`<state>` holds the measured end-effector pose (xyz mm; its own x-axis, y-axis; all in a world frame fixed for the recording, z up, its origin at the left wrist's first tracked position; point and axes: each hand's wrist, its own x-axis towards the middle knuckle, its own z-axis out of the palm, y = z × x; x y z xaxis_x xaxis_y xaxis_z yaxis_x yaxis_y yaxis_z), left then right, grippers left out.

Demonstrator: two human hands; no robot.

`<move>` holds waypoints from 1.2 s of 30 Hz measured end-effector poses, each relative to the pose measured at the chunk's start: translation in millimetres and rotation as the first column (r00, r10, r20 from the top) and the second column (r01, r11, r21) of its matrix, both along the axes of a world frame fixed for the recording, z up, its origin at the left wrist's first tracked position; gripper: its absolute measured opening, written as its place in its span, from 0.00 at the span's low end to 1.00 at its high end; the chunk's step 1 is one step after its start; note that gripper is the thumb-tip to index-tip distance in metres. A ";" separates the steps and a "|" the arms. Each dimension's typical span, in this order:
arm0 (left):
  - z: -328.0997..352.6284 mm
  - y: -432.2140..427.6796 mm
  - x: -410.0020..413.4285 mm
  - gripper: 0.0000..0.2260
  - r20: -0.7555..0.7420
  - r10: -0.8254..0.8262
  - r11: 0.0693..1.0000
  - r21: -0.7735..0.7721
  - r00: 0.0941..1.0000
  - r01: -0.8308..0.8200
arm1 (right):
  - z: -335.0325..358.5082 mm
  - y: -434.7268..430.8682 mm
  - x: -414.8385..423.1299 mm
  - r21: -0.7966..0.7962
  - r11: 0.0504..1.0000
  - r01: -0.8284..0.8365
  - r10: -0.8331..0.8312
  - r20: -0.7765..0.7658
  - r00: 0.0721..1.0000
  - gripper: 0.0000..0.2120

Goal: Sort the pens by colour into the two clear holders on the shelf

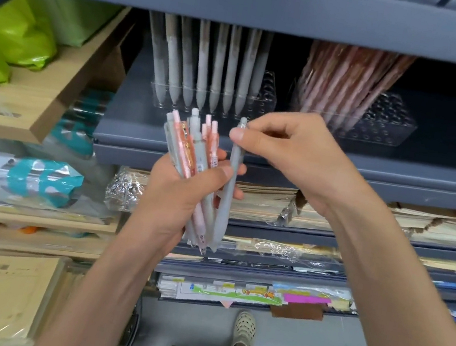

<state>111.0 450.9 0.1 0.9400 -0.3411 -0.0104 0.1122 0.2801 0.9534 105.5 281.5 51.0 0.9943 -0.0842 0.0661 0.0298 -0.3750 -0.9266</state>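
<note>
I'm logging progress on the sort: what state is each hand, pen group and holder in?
Left hand: grips the bundle.
Right hand: pinches the grey pen near its top.
Bundle: two colours mixed, upright.
Grey pen: upright, at the bundle's right edge.
Left holder: grey pens standing tip down, holes free at right.
Right holder: pink pens leaning, holes free at right.
</note>
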 end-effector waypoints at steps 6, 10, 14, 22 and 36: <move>-2.7 -2.6 1.5 0.02 -0.007 -0.073 0.994 0.082 0.997 0.073 | 10.2 -6.5 3.0 0.288 0.935 0.207 -0.245 0.102 0.964 0.07; -9.9 -3.4 -0.8 0.06 -0.041 0.012 0.998 0.068 0.999 -0.009 | 8.7 -0.3 1.3 0.368 0.907 0.204 -0.270 0.140 0.953 0.07; -9.7 -1.2 0.3 0.07 -0.031 0.013 0.999 0.052 0.999 -0.011 | -2.3 4.9 -7.7 0.200 0.978 0.065 -0.082 0.081 0.993 0.04; -10.8 6.5 1.8 0.05 -0.139 0.027 1.000 0.004 0.990 -0.027 | 5.8 -10.7 12.0 0.120 0.895 0.431 -0.445 0.321 0.836 0.05; -10.4 19.3 0.7 0.15 -0.179 0.051 0.997 -0.047 0.982 -0.061 | 7.5 -5.0 69.7 -0.309 0.832 0.460 -0.342 0.368 0.865 0.08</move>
